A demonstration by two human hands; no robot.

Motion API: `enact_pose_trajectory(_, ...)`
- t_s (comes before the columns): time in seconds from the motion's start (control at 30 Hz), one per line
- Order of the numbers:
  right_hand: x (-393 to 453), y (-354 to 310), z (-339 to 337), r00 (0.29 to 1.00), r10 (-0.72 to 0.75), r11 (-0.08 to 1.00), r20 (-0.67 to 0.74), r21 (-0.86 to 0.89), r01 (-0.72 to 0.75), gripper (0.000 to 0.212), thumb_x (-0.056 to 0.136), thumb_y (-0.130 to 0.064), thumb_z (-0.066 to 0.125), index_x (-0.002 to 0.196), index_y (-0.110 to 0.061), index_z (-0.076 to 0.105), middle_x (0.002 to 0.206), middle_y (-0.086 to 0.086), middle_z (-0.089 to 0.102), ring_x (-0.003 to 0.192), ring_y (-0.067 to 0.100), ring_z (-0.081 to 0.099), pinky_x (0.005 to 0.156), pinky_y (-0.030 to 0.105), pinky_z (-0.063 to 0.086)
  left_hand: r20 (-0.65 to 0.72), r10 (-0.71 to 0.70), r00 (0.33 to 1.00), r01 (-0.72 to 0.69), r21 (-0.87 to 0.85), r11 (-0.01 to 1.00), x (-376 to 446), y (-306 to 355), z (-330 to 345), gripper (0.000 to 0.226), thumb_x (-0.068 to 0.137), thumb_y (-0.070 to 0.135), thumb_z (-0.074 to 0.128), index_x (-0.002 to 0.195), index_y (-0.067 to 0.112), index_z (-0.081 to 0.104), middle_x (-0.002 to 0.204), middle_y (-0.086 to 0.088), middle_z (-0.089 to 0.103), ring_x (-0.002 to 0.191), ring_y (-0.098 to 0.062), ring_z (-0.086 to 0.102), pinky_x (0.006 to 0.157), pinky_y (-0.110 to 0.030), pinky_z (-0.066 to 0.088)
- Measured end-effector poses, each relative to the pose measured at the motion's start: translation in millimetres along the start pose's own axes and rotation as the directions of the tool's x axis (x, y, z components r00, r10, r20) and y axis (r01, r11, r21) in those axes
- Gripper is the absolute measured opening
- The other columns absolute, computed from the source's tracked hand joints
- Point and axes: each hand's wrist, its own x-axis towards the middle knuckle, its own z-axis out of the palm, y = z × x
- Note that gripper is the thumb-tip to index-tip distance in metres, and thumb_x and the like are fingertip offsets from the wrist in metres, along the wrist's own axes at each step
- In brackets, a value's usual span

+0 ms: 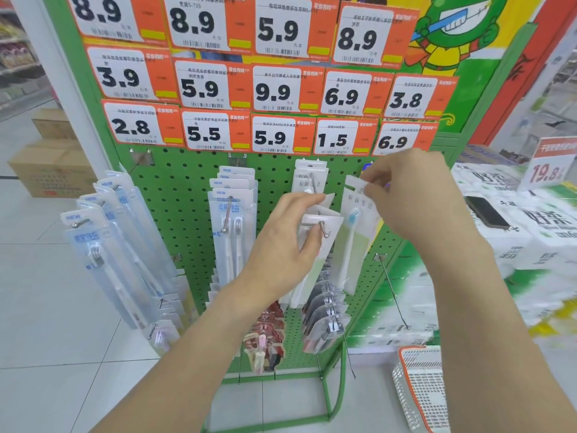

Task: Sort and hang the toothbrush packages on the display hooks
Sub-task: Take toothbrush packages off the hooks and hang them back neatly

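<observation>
Both of the person's hands work at the middle of a green pegboard rack whose upper half is covered with orange and white price tags. The right hand pinches the top edge of a toothbrush package, a white and pale green card with a blue-headed brush inside, and holds it upright in front of the board, just to the right of the centre hook. The left hand grips the front package of the stack hanging on that hook, its thumb lying along the top of the card and its fingers curled behind it; the hook's rounded tip pokes out through the card just beside the thumb. More packages of the same white design hang further back on the same hook. To the left, a row of clear blister packs marked NEW hangs on another hook, and a further stack of clear packs fans out at the rack's left edge. Lower hooks carry dark and red packages. A bare hook juts out at the lower right. On the floor at the right stands a white basket with an orange rim, and cardboard boxes sit behind the rack on the left.
</observation>
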Motion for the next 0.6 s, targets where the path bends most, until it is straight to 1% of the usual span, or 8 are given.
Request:
enact_pose_trajectory(0.1,-23,5,0,0.986,-0.034,0.994,-0.163,0.093,0.05,0.02,0.092,-0.011,0.066,0.106,-0.02,0.078,0.096,0.004,0.073,0.086,0.028,0.065,0.08,0.034,0.05,-0.011,0.002,1.0,-0.002,0.007,1.0,2,-1,-1,0.04,0.1,0.011,0.056,0.139,0.021,0.054,0.134,0.008,0.049,0.123,0.005,0.045,0.105,-0.004,0.03)
enact_pose_trajectory(0.2,-49,10,7,0.927,-0.111,0.961,-0.358,0.2,0.192,0.021,0.093,-0.006,0.065,0.106,-0.017,0.076,0.092,0.003,0.067,0.078,0.02,0.063,0.071,0.035,0.049,-0.044,0.002,0.999,-0.002,0.0,1.0,3,-3,-1,0.041,0.098,0.013,0.062,0.137,0.021,0.056,0.133,0.009,0.049,0.123,0.003,0.047,0.107,-0.007,0.032)
enact_pose_trajectory(0.3,-70,14,18,0.894,-0.101,0.926,-0.437,0.286,0.244,0.021,0.095,-0.002,0.062,0.108,-0.013,0.075,0.093,0.003,0.064,0.077,0.012,0.057,0.062,0.031,0.048,-0.056,0.012,0.998,-0.013,-0.02,1.0,-1,1,-4,0.05,0.094,0.016,0.07,0.14,0.022,0.053,0.136,0.01,0.047,0.129,0.002,0.044,0.109,-0.006,0.027)
enact_pose_trajectory(0.4,-91,15,26,0.881,-0.061,0.894,-0.469,0.368,0.257,0.019,0.097,-0.003,0.062,0.11,-0.014,0.072,0.096,-0.001,0.066,0.083,0.007,0.059,0.062,0.02,0.047,-0.108,0.005,0.994,-0.01,-0.039,0.999,-12,10,-8,0.06,0.089,0.014,0.074,0.142,0.025,0.048,0.142,0.01,0.044,0.136,0.002,0.037,0.11,-0.005,0.021)
enact_pose_trajectory(0.47,-107,18,32,0.893,0.026,0.843,-0.449,0.49,0.222,0.018,0.097,-0.009,0.063,0.111,-0.019,0.069,0.097,-0.011,0.068,0.085,0.008,0.063,0.068,0.018,0.049,-0.209,0.019,0.978,-0.032,-0.059,0.998,-26,17,-8,0.06,0.086,0.007,0.074,0.14,0.021,0.049,0.14,0.004,0.048,0.137,-0.005,0.04,0.113,-0.011,0.024)
enact_pose_trajectory(0.53,-121,20,37,0.911,0.121,0.767,-0.394,0.62,0.166,0.02,0.094,-0.013,0.066,0.109,-0.026,0.066,0.095,-0.017,0.069,0.081,0.011,0.065,0.075,0.021,0.051,-0.338,0.078,0.938,-0.107,-0.069,0.992,-45,17,-7,0.046,0.085,0.0,0.068,0.129,0.008,0.056,0.128,-0.006,0.056,0.126,-0.018,0.052,0.11,-0.023,0.036)
enact_pose_trajectory(0.57,-127,20,40,0.919,0.16,0.722,-0.36,0.677,0.14,0.021,0.092,-0.012,0.068,0.106,-0.028,0.067,0.093,-0.017,0.07,0.08,0.011,0.065,0.077,0.022,0.052,-0.368,0.08,0.926,-0.123,-0.095,0.988,-56,14,-6,0.04,0.083,-0.002,0.063,0.122,0.005,0.059,0.12,-0.008,0.059,0.117,-0.02,0.056,0.103,-0.027,0.042)
enact_pose_trajectory(0.6,-132,20,43,0.928,0.192,0.676,-0.319,0.729,0.11,0.019,0.09,-0.012,0.07,0.101,-0.028,0.067,0.091,-0.015,0.071,0.08,0.01,0.066,0.078,0.023,0.053,-0.358,0.051,0.933,-0.109,-0.145,0.983,-67,11,-5,0.035,0.082,-0.003,0.061,0.116,0.005,0.061,0.114,-0.007,0.061,0.109,-0.022,0.058,0.097,-0.028,0.046)
